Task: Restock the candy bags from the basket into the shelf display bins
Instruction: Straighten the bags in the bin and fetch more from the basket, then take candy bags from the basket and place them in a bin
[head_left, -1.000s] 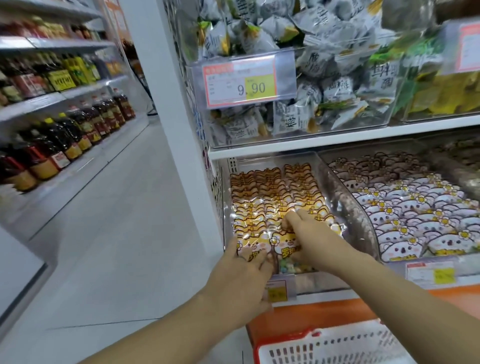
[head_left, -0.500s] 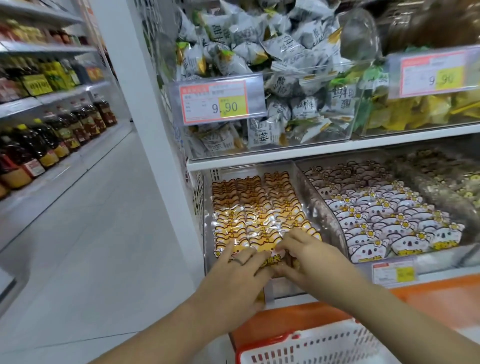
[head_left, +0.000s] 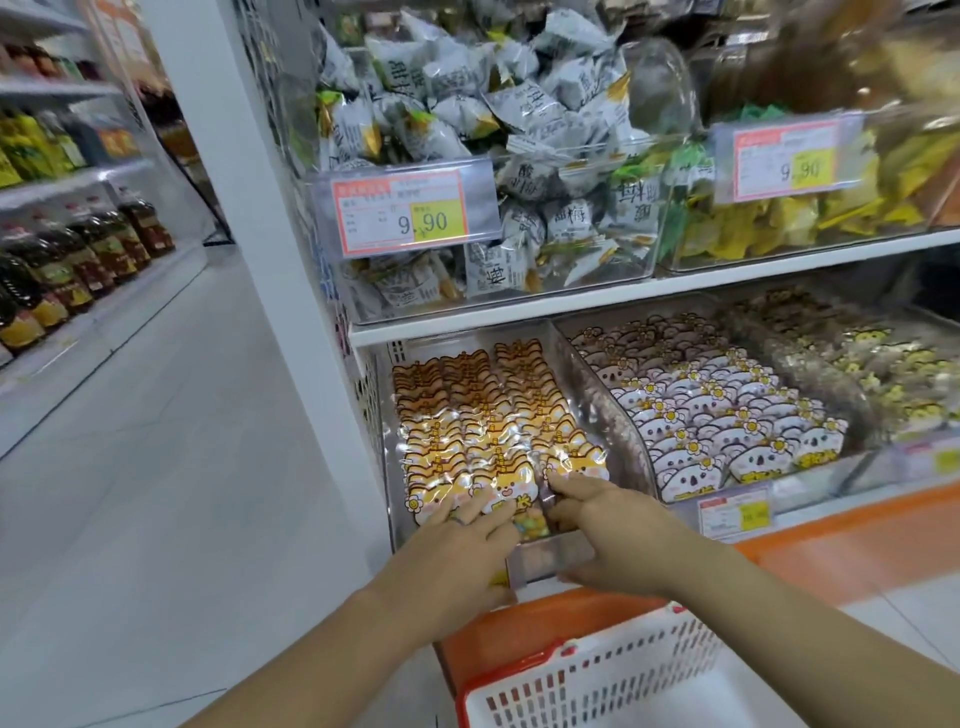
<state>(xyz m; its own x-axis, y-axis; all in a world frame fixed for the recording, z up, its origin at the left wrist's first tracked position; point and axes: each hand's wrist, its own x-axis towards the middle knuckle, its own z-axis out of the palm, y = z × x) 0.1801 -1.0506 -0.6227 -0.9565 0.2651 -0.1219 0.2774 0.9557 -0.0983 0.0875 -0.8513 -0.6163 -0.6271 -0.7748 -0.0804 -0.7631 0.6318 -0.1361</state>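
Left hand (head_left: 457, 545) lies flat, fingers straight, on front-row orange candy bags (head_left: 493, 447); right hand (head_left: 608, 525) presses them alongside, fingers extended. Hands, touching half a second ago, now sit apart. Bin (head_left: 550, 564) at frame centre; basket (head_left: 597, 675) lower right; floor (head_left: 156, 467) left.

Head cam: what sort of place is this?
Most likely a supermarket aisle: clear display bins packed with candy bags, a 9.90 price tag clipped to a bin front, and shelves of bottles across the aisle.
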